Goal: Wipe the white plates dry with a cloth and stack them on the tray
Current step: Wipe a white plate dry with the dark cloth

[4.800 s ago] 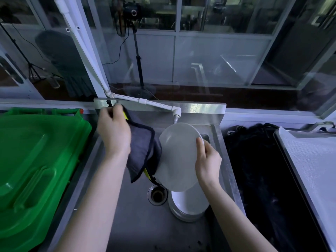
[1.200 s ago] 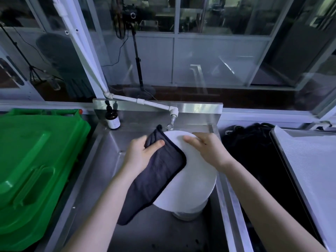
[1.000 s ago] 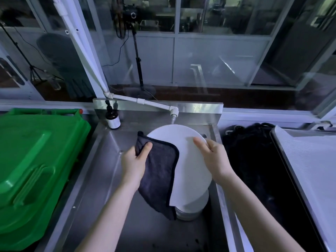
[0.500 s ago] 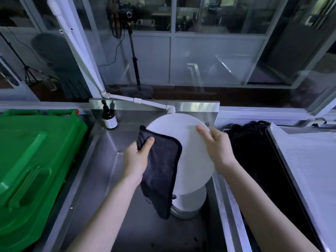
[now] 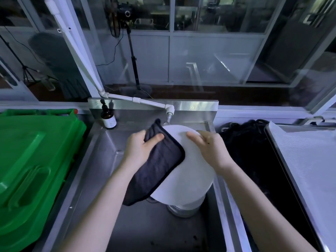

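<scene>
Glass partition walls and a camera tripod (image 5: 133,66) stand behind a stainless steel sink (image 5: 138,224) set into a metal desk. A white pipe tap (image 5: 169,110) reaches over the basin from the back left, and a small brown bottle (image 5: 108,119) stands at the back left corner. A large green plastic bin lid (image 5: 32,160) lies just beside the sink on the left. On the right is a heap of black netting (image 5: 254,151), and beyond it a metal tray lined with white paper (image 5: 309,160). Both bare forearms reach in from the lower edge. The left hand (image 5: 140,150) holds a dark grey cloth (image 5: 158,166) against the near face of a round white plate (image 5: 192,175), with the thumb pressed on top of the cloth and the other fingers hidden beneath it. The right hand (image 5: 211,150) grips the plate's far right rim, fingers curled over the edge and thumb lying on the face. The plate is tilted and held above the basin, right under the tap spout. Below it a stack of white plates (image 5: 185,209) sits on the sink floor near the right wall. The sink floor to the left and front of the stack is open, and the tray lies well apart to the right.
</scene>
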Demonstrator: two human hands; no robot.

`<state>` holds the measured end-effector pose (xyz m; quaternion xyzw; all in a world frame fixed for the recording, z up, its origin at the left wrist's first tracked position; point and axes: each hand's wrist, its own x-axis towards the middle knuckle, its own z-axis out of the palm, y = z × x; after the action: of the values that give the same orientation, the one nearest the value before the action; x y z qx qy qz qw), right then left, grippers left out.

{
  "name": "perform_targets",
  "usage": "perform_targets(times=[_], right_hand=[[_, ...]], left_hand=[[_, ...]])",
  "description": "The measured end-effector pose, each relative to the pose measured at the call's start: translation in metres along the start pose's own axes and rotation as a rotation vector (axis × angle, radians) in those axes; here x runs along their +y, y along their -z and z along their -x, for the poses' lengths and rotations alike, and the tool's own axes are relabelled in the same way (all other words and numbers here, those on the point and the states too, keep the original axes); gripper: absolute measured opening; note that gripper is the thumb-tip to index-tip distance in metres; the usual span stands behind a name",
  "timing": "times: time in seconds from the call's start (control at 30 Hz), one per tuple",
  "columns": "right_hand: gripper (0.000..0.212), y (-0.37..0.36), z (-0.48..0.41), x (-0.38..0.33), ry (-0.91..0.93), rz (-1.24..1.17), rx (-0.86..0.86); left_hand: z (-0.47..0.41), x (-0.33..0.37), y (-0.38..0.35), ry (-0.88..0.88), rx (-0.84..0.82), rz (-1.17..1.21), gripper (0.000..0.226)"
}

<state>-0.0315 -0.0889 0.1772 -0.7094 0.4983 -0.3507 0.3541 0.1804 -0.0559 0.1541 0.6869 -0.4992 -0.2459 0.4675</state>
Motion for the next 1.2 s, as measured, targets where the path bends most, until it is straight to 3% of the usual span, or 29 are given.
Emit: perform_targets(times=[0.13,0.2,0.3,0.37,0.43,0.53,0.6,0.7,0.8,1.0,1.03,1.1,1.2], right_hand=[[0.055,-0.04,0.028,0.01,-0.342,-0.507,0.416],[0.053,-0.052,0.034,0.017,-0.455,-0.568,0.44],[0.051,-0.037,0.029,0.025,-0.407,-0.456,0.229],[0.048,-0.012,0.016,0.023,-0.273,-0.366,0.103],[0.036,0.009,0.0,0.012,-0.131,-0.198,-0.054],[0.056,0.013,-0.017,-0.006,0.033,0.123,-0.334],[0.056,0.007,-0.021,-0.009,0.121,0.216,-0.389],[0.047,0.0,-0.016,-0.005,0.18,0.186,-0.29],[0.058,-0.006,-0.004,0.006,0.012,-0.055,-0.133],[0.06,-0.066,0.03,0.011,-0.528,-0.551,0.54],[0.058,-0.074,0.032,0.013,-0.572,-0.579,0.546],[0.052,-0.071,0.034,0.021,-0.517,-0.537,0.399],[0.032,-0.032,0.02,0.021,-0.219,-0.372,0.149]], left_hand=[[0.015,-0.011,-0.007,0.408,0.253,0.322,0.037],[0.025,-0.019,-0.013,0.499,0.28,0.373,0.033],[0.029,-0.026,-0.008,0.49,0.233,0.387,0.029],[0.026,-0.024,0.0,0.414,0.193,0.328,0.031],[0.021,-0.015,0.005,0.26,0.093,0.181,0.038],[0.012,0.005,0.006,-0.012,-0.108,0.01,0.05],[0.008,0.013,0.003,-0.119,-0.21,-0.045,0.05],[0.005,0.009,0.001,-0.125,-0.213,-0.02,0.049],[0.003,-0.003,0.005,-0.02,-0.098,0.025,0.046],[0.029,-0.03,-0.017,0.548,0.335,0.354,0.039],[0.033,-0.032,-0.019,0.593,0.369,0.389,0.036],[0.035,-0.035,-0.015,0.597,0.37,0.459,0.031],[0.033,-0.035,0.002,0.452,0.261,0.356,0.035]])
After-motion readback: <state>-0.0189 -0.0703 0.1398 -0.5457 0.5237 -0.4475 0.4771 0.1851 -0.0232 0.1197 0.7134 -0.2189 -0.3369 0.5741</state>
